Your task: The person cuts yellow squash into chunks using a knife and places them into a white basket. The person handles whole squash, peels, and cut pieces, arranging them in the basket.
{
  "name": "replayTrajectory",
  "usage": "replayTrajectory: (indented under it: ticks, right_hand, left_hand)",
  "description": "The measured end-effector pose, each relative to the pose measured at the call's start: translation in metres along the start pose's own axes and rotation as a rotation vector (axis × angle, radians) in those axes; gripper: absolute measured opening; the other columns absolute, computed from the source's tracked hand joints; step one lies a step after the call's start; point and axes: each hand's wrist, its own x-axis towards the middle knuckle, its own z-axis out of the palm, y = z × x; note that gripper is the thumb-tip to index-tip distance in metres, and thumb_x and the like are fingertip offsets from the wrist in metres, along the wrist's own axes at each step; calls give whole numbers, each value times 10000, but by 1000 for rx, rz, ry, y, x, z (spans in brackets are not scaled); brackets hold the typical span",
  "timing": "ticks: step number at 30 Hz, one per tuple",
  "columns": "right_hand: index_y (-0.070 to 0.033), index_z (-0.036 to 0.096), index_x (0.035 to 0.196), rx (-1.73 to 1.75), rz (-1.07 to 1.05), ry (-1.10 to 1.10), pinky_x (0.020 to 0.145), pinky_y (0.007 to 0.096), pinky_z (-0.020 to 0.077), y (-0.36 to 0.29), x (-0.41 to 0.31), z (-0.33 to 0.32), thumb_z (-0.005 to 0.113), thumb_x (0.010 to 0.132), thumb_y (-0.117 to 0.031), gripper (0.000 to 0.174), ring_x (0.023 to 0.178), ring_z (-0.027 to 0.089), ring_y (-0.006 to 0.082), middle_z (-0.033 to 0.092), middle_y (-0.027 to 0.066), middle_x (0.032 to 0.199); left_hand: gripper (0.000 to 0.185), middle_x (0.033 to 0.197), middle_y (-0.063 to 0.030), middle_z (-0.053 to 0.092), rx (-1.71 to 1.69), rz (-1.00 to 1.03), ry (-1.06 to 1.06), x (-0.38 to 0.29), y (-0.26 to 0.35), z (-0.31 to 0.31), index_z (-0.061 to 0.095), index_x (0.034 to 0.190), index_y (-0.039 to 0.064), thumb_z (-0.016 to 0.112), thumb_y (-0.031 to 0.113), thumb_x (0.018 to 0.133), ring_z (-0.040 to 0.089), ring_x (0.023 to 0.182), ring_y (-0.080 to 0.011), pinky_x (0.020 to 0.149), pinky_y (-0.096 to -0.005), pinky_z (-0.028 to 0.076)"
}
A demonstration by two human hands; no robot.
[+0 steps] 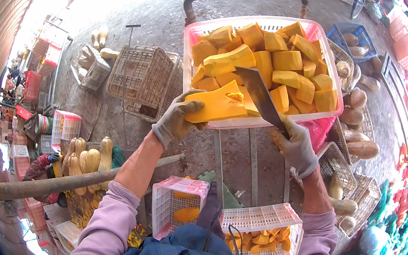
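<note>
My left hand [180, 116], in a soiled work glove, grips a large peeled piece of orange squash [216, 104] at its left end. Stringy pulp shows near the piece's right side. A broad dark knife blade [260, 96] slants up and left from my gloved right hand [296, 145], which is closed around the handle. The blade tip lies over the squash chunks, just right of the held piece, apart from it. Beneath both stands a pink-and-white plastic crate [212, 123] heaped with peeled squash chunks [288, 60].
Two crates, one with peeled squash [186, 214] and one with small cubes [258, 243], sit by my legs. A metal pipe [77, 182] crosses at left. Unpeeled squashes [363, 148] fill baskets at right. Worn baskets [141, 74] stand left; a co-worker [43, 172] is lower left.
</note>
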Motion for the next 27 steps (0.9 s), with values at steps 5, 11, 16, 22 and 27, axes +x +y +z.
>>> replayTrajectory:
  ticks: [5, 11, 16, 22, 27]
  right_hand:
    - [-94, 683, 1176, -401, -395, -122, 711, 380, 545, -15, 7, -20, 670, 816, -100, 361, 835, 680, 348, 689, 177, 912]
    - [-78, 671, 1127, -525, -501, -324, 714, 408, 549, -31, 15, -35, 646, 827, -93, 302, 828, 684, 351, 694, 168, 879]
    - [-109, 666, 1141, -722, -534, -219, 699, 428, 546, -22, 13, -15, 632, 854, -123, 289, 808, 682, 342, 691, 157, 876]
    - [-124, 676, 1153, -701, -509, -195, 682, 421, 545, 2, 8, 2, 640, 851, -126, 304, 790, 686, 328, 692, 142, 868]
    - [-116, 678, 1188, -686, -456, -162, 687, 400, 550, 8, 11, 10, 665, 832, -97, 356, 796, 689, 321, 696, 153, 877]
  left_hand:
    - [503, 973, -166, 661, 105, -49, -65, -2, 16, -3, 510, 1289, -5, 689, 154, 847, 668, 663, -258, 518, -358, 552]
    - [503, 1000, -146, 661, 246, -104, -161, -7, 25, -7, 524, 1275, 6, 692, 221, 852, 667, 693, -229, 529, -342, 545]
    - [504, 989, -147, 656, 221, -85, -115, -13, 17, -7, 516, 1280, 9, 671, 258, 871, 656, 680, -233, 541, -346, 533]
    - [506, 1005, -155, 654, 119, -111, -68, -24, 4, -11, 518, 1279, 9, 680, 236, 856, 652, 692, -243, 536, -358, 526]
    - [468, 955, -163, 657, 29, -117, -44, -22, -3, -17, 520, 1274, -10, 666, 197, 881, 638, 660, -239, 511, -361, 500]
